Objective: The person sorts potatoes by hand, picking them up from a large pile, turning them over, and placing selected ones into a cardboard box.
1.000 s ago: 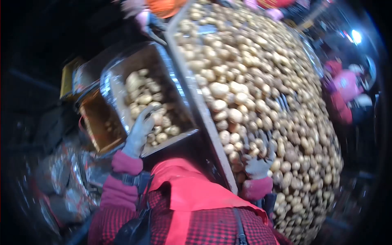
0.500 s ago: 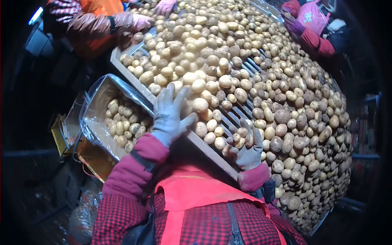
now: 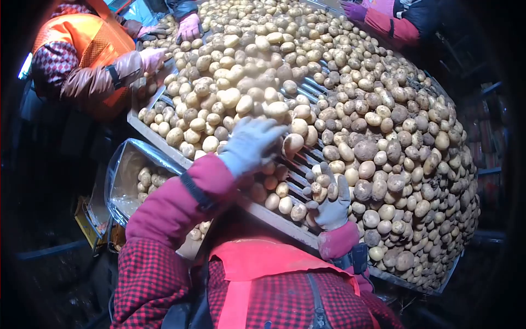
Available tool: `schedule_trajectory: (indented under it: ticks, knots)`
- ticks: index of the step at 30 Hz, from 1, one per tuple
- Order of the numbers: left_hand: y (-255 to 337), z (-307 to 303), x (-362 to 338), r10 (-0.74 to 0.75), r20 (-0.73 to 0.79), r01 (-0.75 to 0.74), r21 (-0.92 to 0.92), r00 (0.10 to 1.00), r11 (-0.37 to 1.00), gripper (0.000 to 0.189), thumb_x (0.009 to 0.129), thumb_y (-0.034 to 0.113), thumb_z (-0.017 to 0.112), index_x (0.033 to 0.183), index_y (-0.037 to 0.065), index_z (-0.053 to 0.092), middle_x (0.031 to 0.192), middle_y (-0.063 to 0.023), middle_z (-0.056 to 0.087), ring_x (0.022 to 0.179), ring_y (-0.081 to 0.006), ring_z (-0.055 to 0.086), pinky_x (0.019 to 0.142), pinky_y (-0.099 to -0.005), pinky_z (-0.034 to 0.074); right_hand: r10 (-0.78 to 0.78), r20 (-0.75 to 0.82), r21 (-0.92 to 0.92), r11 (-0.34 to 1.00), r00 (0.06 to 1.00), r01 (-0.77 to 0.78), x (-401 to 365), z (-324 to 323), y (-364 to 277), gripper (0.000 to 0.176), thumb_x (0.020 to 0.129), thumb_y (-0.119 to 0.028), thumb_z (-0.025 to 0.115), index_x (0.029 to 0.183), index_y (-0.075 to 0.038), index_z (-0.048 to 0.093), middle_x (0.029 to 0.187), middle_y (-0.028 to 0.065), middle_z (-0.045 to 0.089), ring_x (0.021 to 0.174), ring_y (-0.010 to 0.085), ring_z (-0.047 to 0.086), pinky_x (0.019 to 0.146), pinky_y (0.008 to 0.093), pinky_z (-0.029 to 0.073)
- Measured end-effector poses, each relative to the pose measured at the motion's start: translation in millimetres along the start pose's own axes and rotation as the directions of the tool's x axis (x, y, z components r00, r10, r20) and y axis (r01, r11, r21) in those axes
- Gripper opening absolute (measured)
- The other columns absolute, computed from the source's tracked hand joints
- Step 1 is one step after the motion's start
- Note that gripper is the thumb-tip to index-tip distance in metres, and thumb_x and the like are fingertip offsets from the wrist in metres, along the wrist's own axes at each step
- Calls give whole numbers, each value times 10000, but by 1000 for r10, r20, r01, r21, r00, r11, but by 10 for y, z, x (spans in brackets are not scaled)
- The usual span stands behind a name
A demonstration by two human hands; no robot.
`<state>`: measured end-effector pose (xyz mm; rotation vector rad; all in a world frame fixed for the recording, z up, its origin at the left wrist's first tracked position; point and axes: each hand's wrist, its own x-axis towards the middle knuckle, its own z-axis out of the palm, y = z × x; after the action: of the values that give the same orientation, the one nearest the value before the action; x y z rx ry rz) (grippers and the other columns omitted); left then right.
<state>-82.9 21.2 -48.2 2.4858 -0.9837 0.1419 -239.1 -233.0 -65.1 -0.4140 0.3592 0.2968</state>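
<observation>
A broad heap of potatoes [image 3: 383, 148] covers a slatted sorting table [image 3: 307, 90]. My left hand [image 3: 252, 143], in a pale grey-blue glove and slightly blurred, reaches over the potatoes near the front rim. Its fingers are stretched out, with a larger potato [image 3: 292, 143] right at the fingertips. To the right, my right hand [image 3: 332, 207], in a dirty grey glove, is palm up with its fingers partly curled around several small potatoes [image 3: 319, 191]. Bare metal slats [image 3: 298, 170] show between the two hands.
A plastic-lined box [image 3: 125, 181] with potatoes stands below the table's raised front edge [image 3: 164, 145], partly behind my left arm. One co-worker in an orange vest [image 3: 82, 41] works at the upper left; another person's pink sleeve [image 3: 392, 27] is at the upper right.
My left hand has moved right, from the front rim to over the potatoes. My right hand stays in place with its small potatoes. The camera view has shifted a little.
</observation>
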Motion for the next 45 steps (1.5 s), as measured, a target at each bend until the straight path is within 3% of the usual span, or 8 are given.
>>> schedule_trajectory:
  ticks: [11, 16, 19, 23, 29, 35, 37, 45]
  knots:
    - [-1043, -159, 478, -242, -4, 216, 471, 970, 855, 429, 831, 133, 664, 1246, 230, 615, 1199, -119, 626, 1073, -367, 631, 813, -515, 561, -25, -94, -97, 995, 995, 16, -6, 154, -36, 618, 1030, -601, 433, 1520, -224, 442, 1291, 116, 608, 1004, 248, 644, 630, 319, 497]
    - [-1146, -322, 515, -497, -35, 468, -285, 867, 836, 172, 925, 214, 746, 1048, 95, 735, 921, -57, 736, 867, -184, 702, 785, -347, 561, -92, -20, -129, 988, 996, 89, -3, 74, -102, 610, 1032, -590, 424, 1495, -195, 463, 1279, 131, 609, 1004, 257, 643, 626, 304, 493]
    - [-368, -475, 533, -395, 188, 433, -508, 899, 745, 144, 949, 160, 737, 1021, 36, 722, 878, -29, 704, 815, -113, 659, 729, -289, 541, -159, -83, -154, 977, 984, 145, -53, 144, -173, 566, 1027, -589, 432, 1409, -183, 531, 1236, 116, 627, 951, 249, 648, 605, 287, 483]
    - [329, -125, 596, 247, 250, -245, -39, 936, 969, 179, 749, 185, 794, 891, 137, 696, 873, -99, 623, 840, -332, 657, 710, -450, 535, -107, -116, 71, 991, 987, 116, -32, 8, -220, 556, 1016, -615, 444, 1367, -196, 545, 1217, 106, 628, 908, 256, 642, 598, 330, 478]
    - [832, 497, 586, 63, 621, -279, 256, 781, 926, 641, 757, 153, 766, 1359, 156, 546, 1156, -159, 593, 959, -357, 688, 706, -494, 545, -138, -97, -30, 990, 986, 136, -45, 24, -234, 563, 1016, -616, 449, 1394, -209, 539, 1222, 104, 621, 901, 261, 633, 600, 342, 465]
    - [507, 468, 562, 151, 341, -84, -203, 928, 976, 613, 850, 232, 763, 1415, 162, 537, 995, -97, 678, 849, -220, 693, 647, -376, 522, -134, -72, 57, 989, 988, 139, -69, 45, -242, 539, 1068, -486, 387, 1479, -154, 494, 1241, 141, 645, 950, 238, 674, 554, 265, 461]
    - [458, 243, 444, -150, 540, 521, -644, 828, 560, 596, 940, 309, 673, 1474, 120, 488, 1116, -113, 666, 943, -232, 680, 737, -370, 535, -131, -105, 30, 990, 986, 134, -74, 72, -241, 562, 1065, -523, 386, 1475, -157, 502, 1231, 131, 647, 945, 234, 676, 556, 263, 467]
    - [276, 56, -207, -149, 395, 241, -774, 907, -586, 641, 1066, 542, 455, 1518, 89, 423, 1242, -146, 631, 967, -259, 699, 789, -341, 591, -136, -77, -33, 990, 988, 134, -24, 17, -181, 560, 1036, -580, 451, 1430, -188, 523, 1187, 108, 605, 930, 235, 630, 579, 298, 468]
